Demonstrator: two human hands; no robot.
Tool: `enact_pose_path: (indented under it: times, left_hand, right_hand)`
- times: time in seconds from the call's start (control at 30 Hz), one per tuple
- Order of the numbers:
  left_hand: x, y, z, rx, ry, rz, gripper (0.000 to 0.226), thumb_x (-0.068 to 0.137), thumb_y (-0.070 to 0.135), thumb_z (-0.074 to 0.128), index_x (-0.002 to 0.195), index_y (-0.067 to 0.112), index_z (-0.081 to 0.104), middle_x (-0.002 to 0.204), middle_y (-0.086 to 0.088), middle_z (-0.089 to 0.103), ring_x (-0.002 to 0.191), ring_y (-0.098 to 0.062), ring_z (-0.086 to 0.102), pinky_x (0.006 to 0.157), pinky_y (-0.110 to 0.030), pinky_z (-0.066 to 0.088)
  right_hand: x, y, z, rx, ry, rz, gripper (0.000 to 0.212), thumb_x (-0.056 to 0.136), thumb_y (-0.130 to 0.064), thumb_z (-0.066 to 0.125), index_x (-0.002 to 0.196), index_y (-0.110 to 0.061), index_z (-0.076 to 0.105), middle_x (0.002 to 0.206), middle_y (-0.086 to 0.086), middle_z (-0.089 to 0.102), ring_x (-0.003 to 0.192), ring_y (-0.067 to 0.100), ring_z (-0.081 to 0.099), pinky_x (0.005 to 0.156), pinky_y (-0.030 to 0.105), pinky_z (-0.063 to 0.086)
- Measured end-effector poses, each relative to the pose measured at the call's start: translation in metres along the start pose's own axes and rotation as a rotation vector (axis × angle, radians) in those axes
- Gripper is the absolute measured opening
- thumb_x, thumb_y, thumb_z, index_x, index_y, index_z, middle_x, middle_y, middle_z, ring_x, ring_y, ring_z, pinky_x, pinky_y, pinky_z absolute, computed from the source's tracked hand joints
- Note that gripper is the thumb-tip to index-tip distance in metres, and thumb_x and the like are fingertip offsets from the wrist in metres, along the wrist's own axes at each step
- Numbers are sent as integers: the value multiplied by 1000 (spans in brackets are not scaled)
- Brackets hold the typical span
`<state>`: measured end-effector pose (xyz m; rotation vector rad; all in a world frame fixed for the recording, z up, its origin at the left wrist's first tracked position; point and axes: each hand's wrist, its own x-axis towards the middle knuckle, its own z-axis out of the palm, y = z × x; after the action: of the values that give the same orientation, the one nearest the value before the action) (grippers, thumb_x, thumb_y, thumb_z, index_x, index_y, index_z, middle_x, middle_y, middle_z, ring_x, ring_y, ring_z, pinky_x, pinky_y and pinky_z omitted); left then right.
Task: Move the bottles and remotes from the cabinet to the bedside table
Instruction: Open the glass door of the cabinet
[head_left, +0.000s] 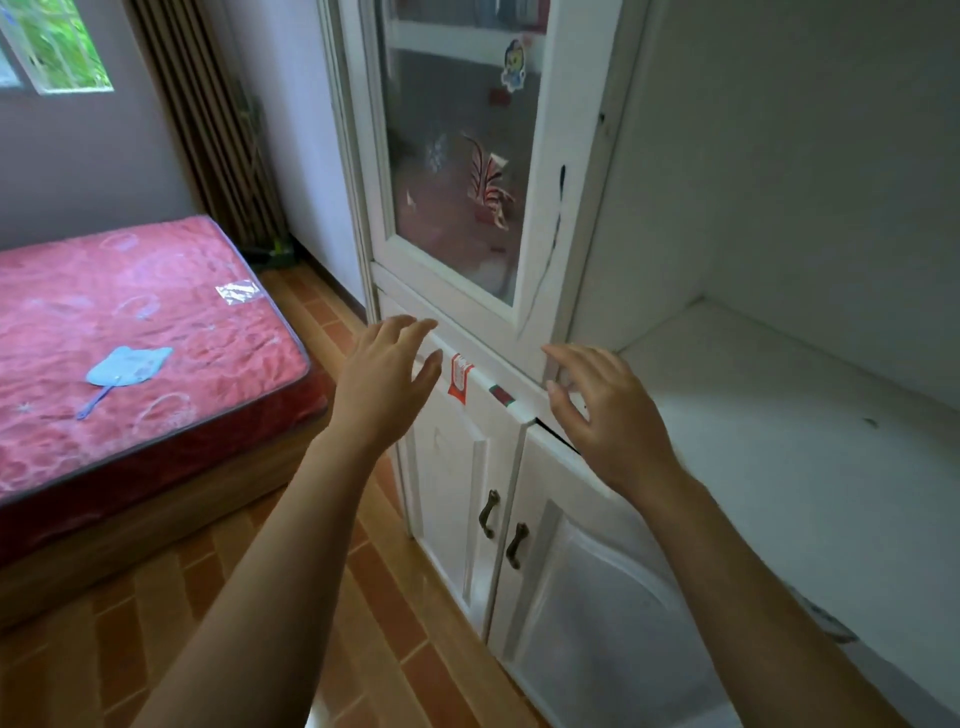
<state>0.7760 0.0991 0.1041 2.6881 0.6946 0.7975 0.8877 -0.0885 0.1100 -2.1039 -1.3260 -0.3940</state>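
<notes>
A white cabinet (566, 218) stands in front of me, with a frosted glass upper door (457, 171) and two lower doors with dark handles (491, 512). Both my hands reach toward it at the ledge between the upper and lower doors. My left hand (384, 379) is held with fingers spread and relaxed, holding nothing. My right hand (602, 410) hovers with fingers loosely bent, also empty. No bottle or remote shows in this view, and no bedside table is visible. The glass hides what lies behind it.
A white shelf surface (810, 441) opens to the right of the cabinet. On the left a bed with a red mattress (135, 332) carries a blue hand fan (127, 369). Brick-patterned floor (332, 613) lies between bed and cabinet. A window (52, 47) is at top left.
</notes>
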Motion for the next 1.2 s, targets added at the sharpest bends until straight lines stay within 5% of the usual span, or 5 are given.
enact_pose_path:
  times: [0.37,0.7,0.83,1.2]
  left_hand:
    - [67,50,-24,-14,151,190,45,91,32,48,133,17,40,138,-8,44,127,-27,40,105,-39,32]
    - [85,76,9,-147,97,300,83,80,66,28,139,30,-18,155,-9,-8,142,-20,-3,111,-35,3]
    - [93,78,17,-138,95,326,88,78,66,29,139,25,-21,155,-12,-10,142,-23,-7,116,-44,7]
    - [97,78,22,-166,116,329,93,77,69,37,139,26,-18,154,-18,-6,142,-29,-3,116,-48,11]
  right_hand:
    - [30,24,-40,-91,65,67,46,89,-29,36,131,-11,45,131,7,54,122,21,44,95,22,28]
    - [15,49,-4,-40,-228,283,58,93,-34,45,142,-15,21,146,7,35,133,23,33,107,31,30]
    - [6,53,11,-42,-361,367,66,90,-37,48,143,-16,15,146,11,34,131,26,36,107,35,34]
    - [4,49,26,-128,-316,393,85,78,-47,61,142,-11,17,140,13,40,125,29,39,105,36,35]
